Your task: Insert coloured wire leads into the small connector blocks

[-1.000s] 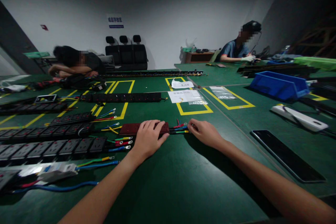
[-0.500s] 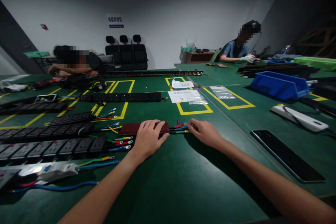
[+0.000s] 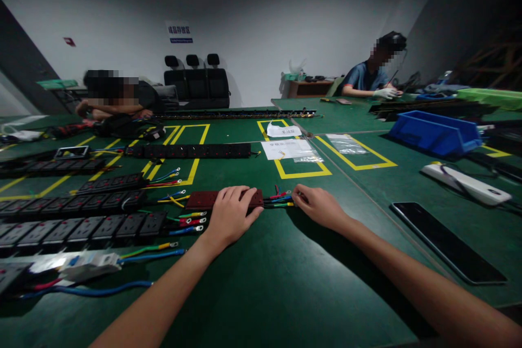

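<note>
A dark red socket strip [image 3: 199,199] lies on the green table in front of me. My left hand [image 3: 232,212] grips it from above, fingers bent over the far side and thumb along the near one. Red, blue and green-yellow wires [image 3: 277,200] come out of its right end, some tipped with metal lugs. At those tips my right hand [image 3: 312,202] is closed in a pinch on a wire end, which the fingers mostly hide. Shorter wires [image 3: 175,200] with a ring lug show off the strip's left end.
Several black socket strips [image 3: 73,228] with lugged wires fill the left side. To the right lie a phone [image 3: 446,242], a white power strip [image 3: 465,184] and a blue bin [image 3: 434,133]. Papers [image 3: 285,149] lie ahead. Two people sit across the table.
Both my hands and the red strip stay in place. Across the table, the gloved hand of the person at right has shifted slightly.
</note>
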`<state>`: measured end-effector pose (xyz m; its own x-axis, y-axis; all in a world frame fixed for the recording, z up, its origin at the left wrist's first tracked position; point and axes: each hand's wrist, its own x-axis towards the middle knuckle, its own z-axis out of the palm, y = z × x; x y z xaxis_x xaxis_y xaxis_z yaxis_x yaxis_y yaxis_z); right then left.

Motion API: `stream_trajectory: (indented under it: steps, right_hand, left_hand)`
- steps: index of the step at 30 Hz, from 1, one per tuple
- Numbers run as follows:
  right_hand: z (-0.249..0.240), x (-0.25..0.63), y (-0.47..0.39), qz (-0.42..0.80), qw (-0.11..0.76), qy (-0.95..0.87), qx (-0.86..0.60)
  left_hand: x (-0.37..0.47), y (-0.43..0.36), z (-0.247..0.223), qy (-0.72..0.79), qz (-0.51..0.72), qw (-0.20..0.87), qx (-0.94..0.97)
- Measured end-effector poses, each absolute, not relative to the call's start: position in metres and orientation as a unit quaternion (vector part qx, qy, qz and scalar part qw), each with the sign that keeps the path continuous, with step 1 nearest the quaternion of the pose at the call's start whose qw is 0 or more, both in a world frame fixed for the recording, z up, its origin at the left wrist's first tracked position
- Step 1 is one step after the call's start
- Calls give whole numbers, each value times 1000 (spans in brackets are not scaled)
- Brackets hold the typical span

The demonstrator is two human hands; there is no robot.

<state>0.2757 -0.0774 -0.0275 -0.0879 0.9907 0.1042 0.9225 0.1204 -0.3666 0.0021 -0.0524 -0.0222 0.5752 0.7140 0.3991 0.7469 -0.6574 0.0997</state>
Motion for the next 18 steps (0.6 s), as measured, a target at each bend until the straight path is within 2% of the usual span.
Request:
stream_trajectory:
  steps: [18]
  right_hand:
    - [-26, 275, -79, 104, 167, -730, -654]
  left_hand:
    - [1, -52, -23, -411, -211, 39, -886]
